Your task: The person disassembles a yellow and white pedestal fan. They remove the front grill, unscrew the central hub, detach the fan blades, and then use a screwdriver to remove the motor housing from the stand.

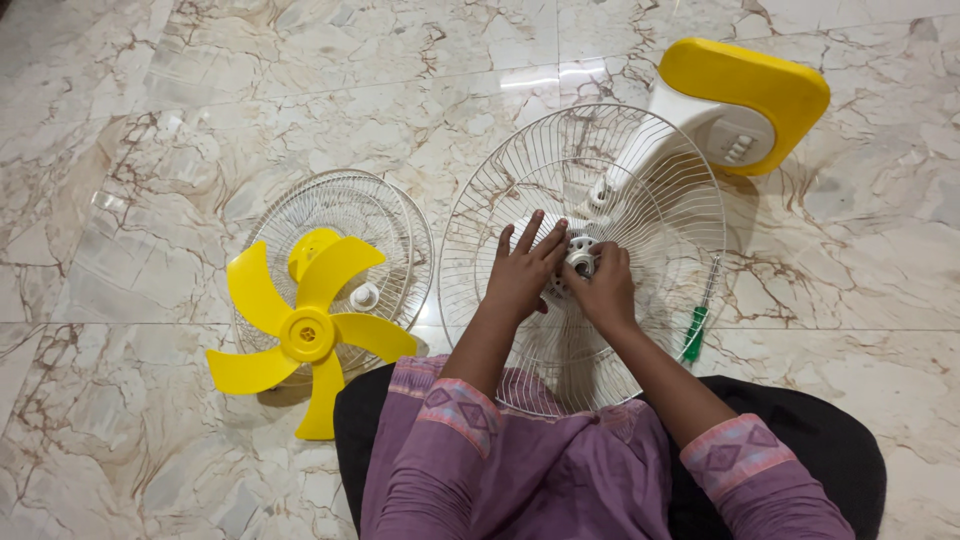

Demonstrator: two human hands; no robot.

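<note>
At the centre of the rear guard (640,190), just beneath both hands, a small white ring-shaped nut (581,252) is being worked at the hub of the table fan. The left hand (522,270) is laid flat with its fingers spread against the white hub, closed on nothing; the right hand (603,287) is curled with fingertips pinched around the nut, though how firmly it is gripped cannot be told. The rear guard is seen lying face up on the marble floor (200,90), joined to the white neck and the yellow base (745,90) of the fan, which lies on its side beyond the hands.

As a judgement from how the parts lie, the fan is well taken apart: the front guard (400,215) and the yellow blade (300,335) are already off and set to the left of the left hand, the blade resting on top of the front guard. A small white cap (364,296) is seen lying inside that guard beside the blade hub, just right of it. What is left appears to be the nut at the hub and the rear guard it holds; whether it is being loosened or tightened cannot be told.

No true container is in view; only the dished front guard serves as one, with the blade and the cap in it. Just to the right of the right hand, a green-handled screwdriver (697,328) lies on the floor, untouched, beside the guard's rim.
</note>
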